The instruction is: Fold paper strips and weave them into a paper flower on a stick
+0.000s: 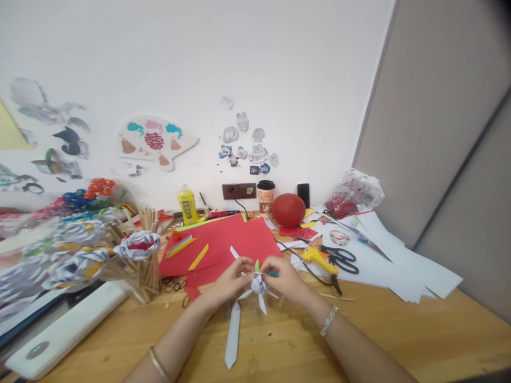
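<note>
Between my two hands is a white paper flower (259, 284) with pointed strips sticking out round it and a bit of green at its top. My left hand (239, 276) pinches its left side with bent fingers. On the other side my right hand (281, 274) has thumb and fingertips closed on the flower's edge, and a small teal piece shows beside them. A long white paper strip (232, 336) with a pointed end lies on the table just below my left hand. The fingertips partly cover the flower.
Red paper sheets (227, 242) lie behind my hands. To the right are a yellow glue gun (317, 257), black scissors (339, 259), a red balloon (288, 210) and white paper (371, 271). Finished paper flowers (138, 246) and wooden sticks (139, 279) stand at left.
</note>
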A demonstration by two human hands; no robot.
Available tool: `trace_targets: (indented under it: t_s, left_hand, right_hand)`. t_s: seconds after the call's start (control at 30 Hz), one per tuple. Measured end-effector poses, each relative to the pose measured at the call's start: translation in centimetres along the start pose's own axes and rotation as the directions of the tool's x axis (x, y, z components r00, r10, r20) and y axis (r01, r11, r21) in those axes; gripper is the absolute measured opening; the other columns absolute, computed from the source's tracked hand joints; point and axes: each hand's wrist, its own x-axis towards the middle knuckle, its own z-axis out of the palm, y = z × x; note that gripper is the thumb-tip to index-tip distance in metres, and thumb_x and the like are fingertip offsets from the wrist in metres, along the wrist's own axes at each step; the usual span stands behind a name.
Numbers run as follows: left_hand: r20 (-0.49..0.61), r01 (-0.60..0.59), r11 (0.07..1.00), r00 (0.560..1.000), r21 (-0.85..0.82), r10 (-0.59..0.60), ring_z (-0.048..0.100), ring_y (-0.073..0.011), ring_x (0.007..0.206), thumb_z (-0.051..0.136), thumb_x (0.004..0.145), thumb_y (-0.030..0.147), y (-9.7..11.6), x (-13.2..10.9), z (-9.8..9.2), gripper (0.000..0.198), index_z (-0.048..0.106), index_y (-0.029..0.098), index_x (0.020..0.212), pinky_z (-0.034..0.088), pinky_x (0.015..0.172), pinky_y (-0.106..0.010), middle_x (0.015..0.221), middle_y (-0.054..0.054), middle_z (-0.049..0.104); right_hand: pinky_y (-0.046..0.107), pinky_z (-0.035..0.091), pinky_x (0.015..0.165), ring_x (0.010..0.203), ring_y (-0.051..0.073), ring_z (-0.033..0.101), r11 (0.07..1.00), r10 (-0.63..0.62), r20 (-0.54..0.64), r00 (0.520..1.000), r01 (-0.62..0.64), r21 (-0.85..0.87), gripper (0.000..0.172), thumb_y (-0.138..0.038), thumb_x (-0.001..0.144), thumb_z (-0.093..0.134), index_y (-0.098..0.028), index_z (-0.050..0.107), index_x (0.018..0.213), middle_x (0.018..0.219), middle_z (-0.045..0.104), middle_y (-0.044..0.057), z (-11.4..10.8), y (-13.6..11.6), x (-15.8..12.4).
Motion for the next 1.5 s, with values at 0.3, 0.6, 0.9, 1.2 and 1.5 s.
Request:
trace_targets:
  t_s: [0.3,0.6,0.9,1.2,1.5]
  left_hand:
    - [-0.15,0.158,0.983,0.974,-0.09,-0.171,0.05,-0.0094,0.043,0.058,0.065,0.048,-2.3,0.6,1.1,0.034,0.045,0.019,0.076,0.042,0.035,-0.02,0.056,0.006,0.049]
    - [-0.3,0.041,0.998,0.952,-0.057,-0.056,0.038,-0.0059,0.035,0.051,0.069,0.049,-2.7,0.9,1.4,0.032,0.04,0.02,0.071,0.031,0.029,-0.015,0.049,0.009,0.04]
    - [-0.427,-0.122,0.952,0.872,0.281,0.237,0.042,-0.0107,0.053,0.048,0.073,0.041,-2.9,1.3,0.7,0.024,0.044,0.018,0.066,0.035,0.05,-0.021,0.058,0.005,0.043]
    - [-0.524,-0.088,0.926,0.803,0.366,0.284,0.046,-0.0145,0.058,0.05,0.073,0.037,-2.1,0.9,0.5,0.019,0.047,0.02,0.067,0.034,0.056,-0.023,0.06,0.003,0.049]
    - [-0.576,-0.063,0.943,0.778,0.326,0.251,0.049,-0.0151,0.059,0.051,0.072,0.036,-2.0,1.0,0.6,0.017,0.048,0.02,0.068,0.037,0.057,-0.025,0.062,0.002,0.052]
  right_hand:
    - [0.025,0.04,0.07,0.078,0.015,0.054,0.945,-0.142,0.099,0.985,0.164,-0.282,0.018,-0.011,0.073,0.057,-0.02,0.062,0.088,0.081,0.063,0.002,0.5,-0.5,-0.3]
    - [0.026,0.039,0.066,0.071,0.015,0.052,0.828,-0.378,0.113,0.919,0.39,-0.403,0.017,-0.019,0.084,0.046,-0.016,0.063,0.085,0.075,0.064,0.006,0.6,-0.2,-0.4]
    - [0.027,0.038,0.071,0.077,0.015,0.05,0.924,-0.203,0.059,0.977,0.211,-0.317,0.022,-0.022,0.087,0.041,-0.018,0.062,0.087,0.077,0.06,0.004,1.1,-2.1,-0.6]
    - [0.031,0.038,0.08,0.089,0.017,0.05,0.963,-0.134,0.031,0.991,0.137,-0.231,0.024,-0.022,0.083,0.049,-0.021,0.059,0.104,0.094,0.06,0.006,1.3,-1.9,-0.6]
    - [0.031,0.039,0.081,0.091,0.018,0.047,0.957,-0.131,0.038,0.991,0.136,-0.255,0.034,-0.022,0.075,0.061,-0.021,0.056,0.108,0.094,0.056,0.005,1.9,-1.9,-0.8]
